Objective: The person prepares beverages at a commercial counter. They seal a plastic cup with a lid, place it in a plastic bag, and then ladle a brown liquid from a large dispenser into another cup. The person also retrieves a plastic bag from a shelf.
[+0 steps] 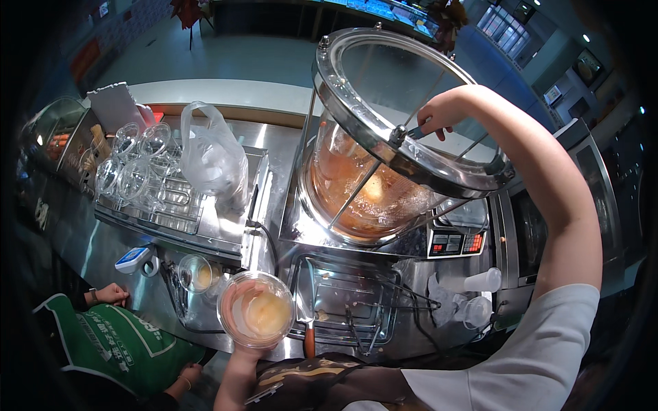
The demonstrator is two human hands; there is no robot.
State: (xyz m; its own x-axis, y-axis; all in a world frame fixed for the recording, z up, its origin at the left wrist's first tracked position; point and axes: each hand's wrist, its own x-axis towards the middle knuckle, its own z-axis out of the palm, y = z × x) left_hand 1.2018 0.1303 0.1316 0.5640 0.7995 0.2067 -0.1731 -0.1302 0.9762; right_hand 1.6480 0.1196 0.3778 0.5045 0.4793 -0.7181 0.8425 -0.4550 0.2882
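My left hand [252, 350] holds a clear plastic cup [229, 308] from below, over the counter's front edge. A rounded, pale yellow piece of food [268, 312] rests in the cup. My right hand [437, 114] reaches over the metal rim of a tall, clear cylindrical vat [329, 154] and grips the dark handle [417, 132] of a utensil. The utensil's lower end cannot be made out clearly. Amber, bubbling liquid [334, 190] fills the lower part of the vat, with a pale yellow lump [374, 189] showing in it.
A metal tray [360, 277] bears a knife [306, 293] and tongs [354, 329]. Another clear cup [189, 275] stands left. Clear plastic lids or cups [136, 177] and a plastic bag [213, 154] stand behind. A digital scale [455, 244] sits right. A co-worker in a green apron [113, 339] is at left.
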